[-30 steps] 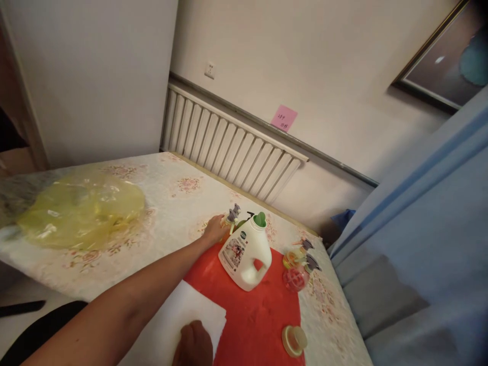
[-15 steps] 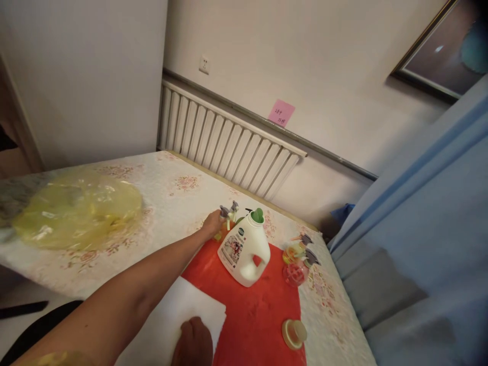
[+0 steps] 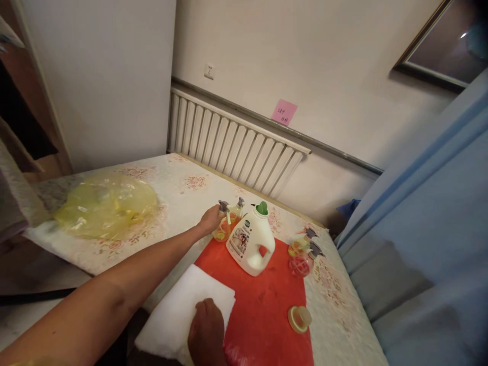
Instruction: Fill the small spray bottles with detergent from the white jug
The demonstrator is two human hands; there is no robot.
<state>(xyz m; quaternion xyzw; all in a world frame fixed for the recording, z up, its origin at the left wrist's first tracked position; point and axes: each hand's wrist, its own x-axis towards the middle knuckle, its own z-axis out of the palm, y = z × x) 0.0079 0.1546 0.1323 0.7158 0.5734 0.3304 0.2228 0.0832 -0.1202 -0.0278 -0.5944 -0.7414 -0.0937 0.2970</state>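
My left hand (image 3: 211, 219) is stretched far forward, its fingers closed round the neck of a spray bottle (image 3: 222, 233) with a grey trigger head and orange-yellow contents. Just right of that bottle stands a large white detergent jug (image 3: 249, 246), upright on a red cloth (image 3: 263, 310), with a green spout in its uncapped mouth. Another spray bottle (image 3: 236, 216) shows partly behind, between hand and jug. Close to me, my right hand (image 3: 208, 328) has curled fingers on a folded white cloth (image 3: 173, 315); its fingertips are partly hidden.
A pink spray bottle (image 3: 301, 264) and a yellow one (image 3: 299, 246) stand at the red cloth's right edge. A beige cap (image 3: 300, 319) lies nearer. Crumpled yellow plastic (image 3: 110, 206) covers the table's left. A radiator (image 3: 236, 145) lines the wall; a blue curtain (image 3: 423, 229) hangs right.
The view has shifted slightly, moving the scene to the right. My left hand and its spray bottle have drawn left, away from the jug. My right hand stays on the white cloth.
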